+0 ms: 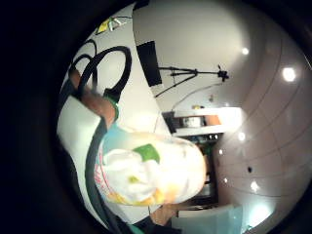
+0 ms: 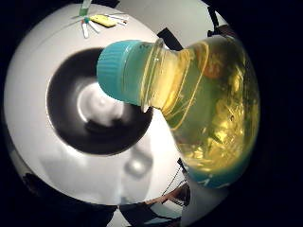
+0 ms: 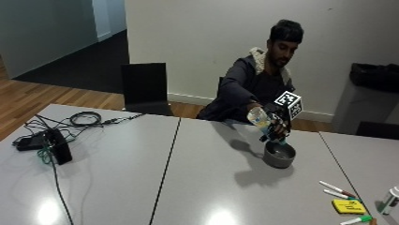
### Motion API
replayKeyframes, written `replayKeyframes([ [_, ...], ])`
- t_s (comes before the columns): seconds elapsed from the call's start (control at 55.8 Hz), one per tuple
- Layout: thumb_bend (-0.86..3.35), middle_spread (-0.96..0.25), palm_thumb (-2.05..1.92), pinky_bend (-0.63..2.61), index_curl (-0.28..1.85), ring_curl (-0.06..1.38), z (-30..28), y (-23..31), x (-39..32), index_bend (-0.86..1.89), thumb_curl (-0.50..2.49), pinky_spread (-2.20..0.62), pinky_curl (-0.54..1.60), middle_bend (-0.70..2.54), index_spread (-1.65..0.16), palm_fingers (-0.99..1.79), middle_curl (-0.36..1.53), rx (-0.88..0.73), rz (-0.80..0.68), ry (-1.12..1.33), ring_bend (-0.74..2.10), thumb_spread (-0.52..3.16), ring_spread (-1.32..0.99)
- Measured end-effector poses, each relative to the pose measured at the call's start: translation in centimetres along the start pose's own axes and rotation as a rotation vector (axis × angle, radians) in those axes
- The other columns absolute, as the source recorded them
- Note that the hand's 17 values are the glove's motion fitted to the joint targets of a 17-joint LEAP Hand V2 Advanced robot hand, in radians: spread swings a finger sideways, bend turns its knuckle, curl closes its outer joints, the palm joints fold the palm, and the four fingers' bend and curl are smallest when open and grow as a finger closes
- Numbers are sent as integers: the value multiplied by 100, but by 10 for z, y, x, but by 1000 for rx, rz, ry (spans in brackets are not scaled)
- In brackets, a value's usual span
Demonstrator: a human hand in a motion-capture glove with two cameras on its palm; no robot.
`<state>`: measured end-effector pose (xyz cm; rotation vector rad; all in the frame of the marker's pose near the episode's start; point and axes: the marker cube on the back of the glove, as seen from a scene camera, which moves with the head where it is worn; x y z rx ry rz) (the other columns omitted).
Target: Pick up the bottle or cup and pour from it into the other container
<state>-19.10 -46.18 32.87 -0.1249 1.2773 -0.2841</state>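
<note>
Grey table (image 3: 205,187), white wall (image 3: 205,42), wood floor (image 3: 37,101)

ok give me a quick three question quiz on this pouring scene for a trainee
1. True or false: the bottle has its teal cap on.
2. What does the gloved right hand hold the bottle over?
A. the dark bowl
B. a glass jug
C. a plate
3. Fill in: the markers and the yellow object lie on the ____, apart from the bowl.

Key: 1 true; 2 A; 3 table.
</note>
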Motion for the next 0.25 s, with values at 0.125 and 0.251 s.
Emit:
replayKeyframes([
  [0.125, -4, -28, 98, 55, 27, 41, 5, -2, 7, 11, 53, -12, 35, 37, -29, 118, 45, 36, -46, -9, 62, 52, -19],
  [0.251, -4, -28, 98, 55, 27, 41, 4, -1, 11, 10, 54, -12, 35, 37, -29, 117, 45, 52, -22, -39, 62, 52, -20],
])
